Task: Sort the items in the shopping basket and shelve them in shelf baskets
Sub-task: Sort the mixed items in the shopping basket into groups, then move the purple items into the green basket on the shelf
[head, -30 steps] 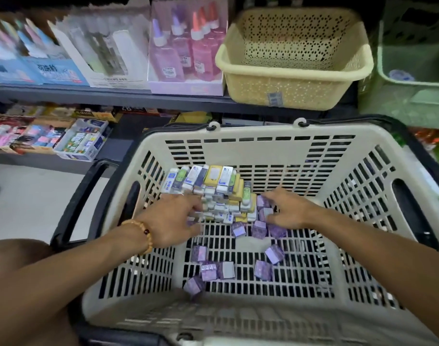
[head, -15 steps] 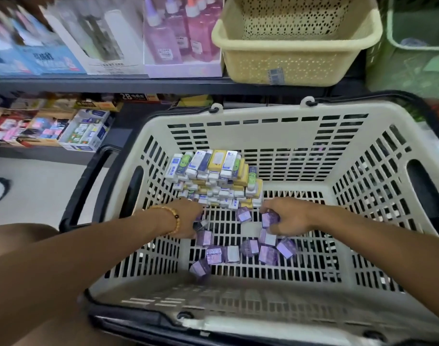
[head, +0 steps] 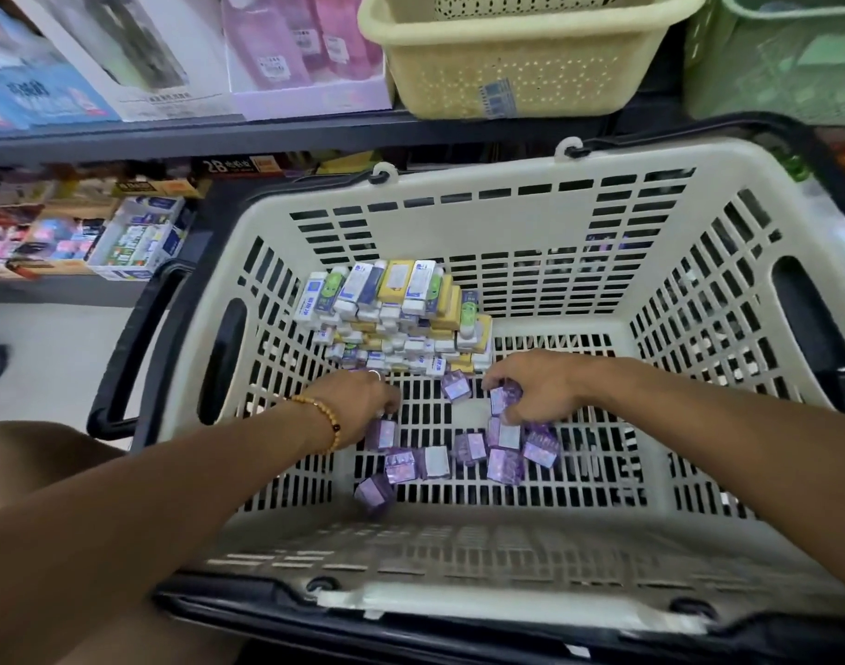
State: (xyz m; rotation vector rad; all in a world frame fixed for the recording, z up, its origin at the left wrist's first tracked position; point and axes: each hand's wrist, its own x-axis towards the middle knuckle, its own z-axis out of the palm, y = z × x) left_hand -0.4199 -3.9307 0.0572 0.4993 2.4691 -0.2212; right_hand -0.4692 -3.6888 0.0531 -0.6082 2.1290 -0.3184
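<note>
Low on the shopping basket (head: 458, 261) floor, purple boxes (head: 504, 465) are pinched by the right hand (head: 530, 391), its grip nearest them; one purple box (head: 381, 433) is pinched by the left hand (head: 358, 400).

"28" on a dark shelf price tag (head: 232, 165), remaining print illegible

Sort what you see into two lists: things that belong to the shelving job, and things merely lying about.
Belongs to the job:
- shopping basket
- purple items on its floor
- stacked boxes
- left hand, right hand, both gripping purple items
- yellow shelf basket
- green shelf basket

Lying about:
- pink bottles in their display box
- box of small packs on the lower shelf
</note>
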